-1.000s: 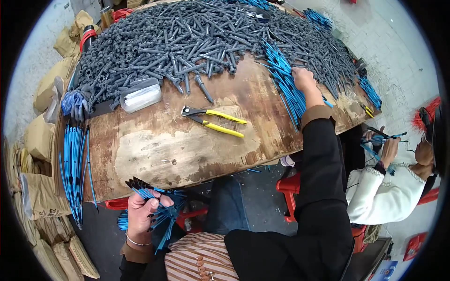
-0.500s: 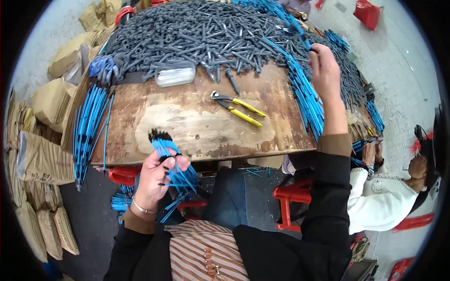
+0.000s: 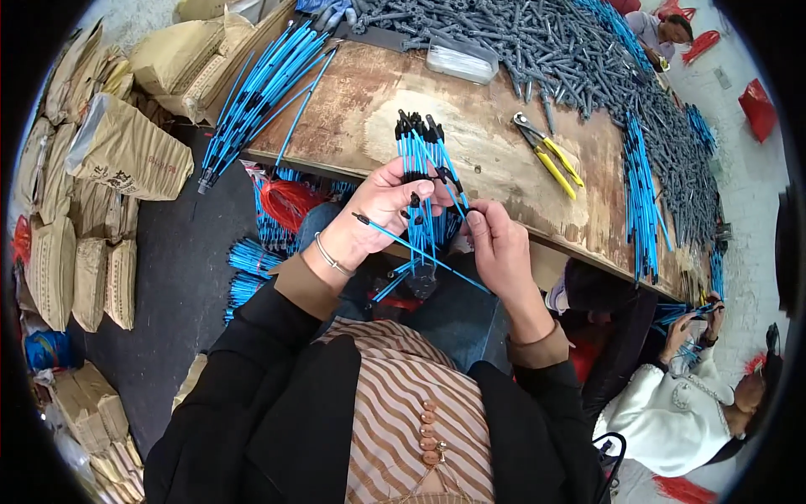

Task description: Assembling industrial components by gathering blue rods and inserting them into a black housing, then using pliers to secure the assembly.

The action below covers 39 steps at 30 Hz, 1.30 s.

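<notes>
In the head view, the left hand point(image 3: 374, 210) grips one bundle of blue sticks point(image 3: 410, 160) by the stained wooden worktop's point(image 3: 336, 126) near edge, its long axis and black tips point(image 3: 411, 126) pointing away from the body; the right hand point(image 3: 504, 244) seemingly pinches one stick point(image 3: 458, 195). One pair of pliers point(image 3: 554, 160) lies beyond; brown sacks point(image 3: 130, 149) line the left.

Bright, even light, apparently from above; shade under table point(image 3: 353, 101). Blue sticks point(image 3: 410, 155) in focus. Fisheye bends table edge; black ring swallows corners.
</notes>
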Each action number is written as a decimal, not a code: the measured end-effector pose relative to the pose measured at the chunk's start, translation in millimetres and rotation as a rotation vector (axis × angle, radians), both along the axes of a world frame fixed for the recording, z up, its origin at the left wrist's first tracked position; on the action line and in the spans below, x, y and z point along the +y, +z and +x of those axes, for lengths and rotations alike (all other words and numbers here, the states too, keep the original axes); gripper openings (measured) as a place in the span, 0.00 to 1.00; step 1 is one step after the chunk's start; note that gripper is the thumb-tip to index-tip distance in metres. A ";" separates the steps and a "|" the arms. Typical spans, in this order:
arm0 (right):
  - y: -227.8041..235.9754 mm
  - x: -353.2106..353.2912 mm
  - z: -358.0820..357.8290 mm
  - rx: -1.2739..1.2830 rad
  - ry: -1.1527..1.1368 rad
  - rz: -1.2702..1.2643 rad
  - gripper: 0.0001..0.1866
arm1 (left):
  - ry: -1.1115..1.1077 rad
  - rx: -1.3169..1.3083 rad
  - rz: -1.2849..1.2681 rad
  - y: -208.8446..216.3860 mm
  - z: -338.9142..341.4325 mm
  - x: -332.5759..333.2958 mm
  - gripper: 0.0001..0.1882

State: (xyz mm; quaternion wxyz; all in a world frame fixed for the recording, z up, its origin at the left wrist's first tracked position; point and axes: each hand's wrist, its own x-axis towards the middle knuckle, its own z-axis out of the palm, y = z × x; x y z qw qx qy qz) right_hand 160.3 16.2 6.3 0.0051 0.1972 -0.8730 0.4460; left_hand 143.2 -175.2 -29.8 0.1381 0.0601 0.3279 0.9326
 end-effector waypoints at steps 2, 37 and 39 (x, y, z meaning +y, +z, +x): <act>-6.7 -5.8 6.8 0.037 -0.014 0.022 0.08 | 0.002 0.015 -0.001 2.1 2.3 3.2 0.10; 58.3 -46.0 -49.6 0.296 0.696 0.137 0.22 | 0.029 0.076 -0.609 16.5 29.9 7.0 0.09; 51.4 -43.6 -83.7 0.418 0.627 0.048 0.22 | -0.034 0.007 -0.554 2.4 27.7 0.9 0.11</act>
